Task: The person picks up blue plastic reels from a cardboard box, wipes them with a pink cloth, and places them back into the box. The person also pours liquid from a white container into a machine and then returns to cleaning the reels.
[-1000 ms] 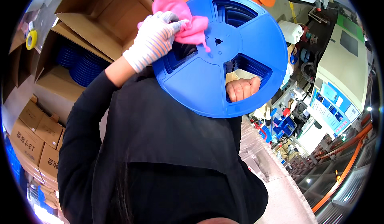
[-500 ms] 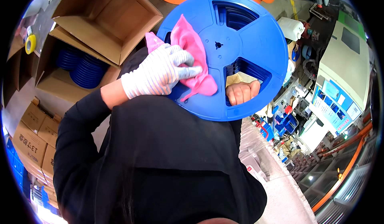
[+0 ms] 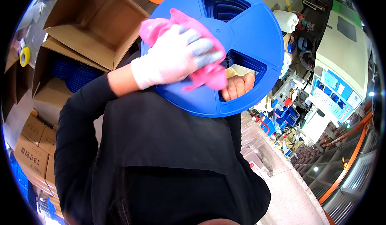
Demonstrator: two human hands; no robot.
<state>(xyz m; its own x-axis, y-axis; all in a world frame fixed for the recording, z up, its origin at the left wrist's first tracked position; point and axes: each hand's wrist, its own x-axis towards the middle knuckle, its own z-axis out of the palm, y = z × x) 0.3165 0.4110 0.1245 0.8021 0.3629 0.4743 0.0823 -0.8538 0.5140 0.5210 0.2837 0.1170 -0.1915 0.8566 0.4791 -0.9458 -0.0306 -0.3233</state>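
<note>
Against the blue reel (image 3: 259,28), presses pink cloth (image 3: 213,79) bunched in left hand (image 3: 173,58); curls right hand (image 3: 238,86) through the opening (image 3: 257,66), likely holding the reel steady.

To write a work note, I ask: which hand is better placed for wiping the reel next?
Probably the left hand: it is gloved and holds the pink cloth on the blue reel. The bare right hand seems busy gripping the reel.
</note>
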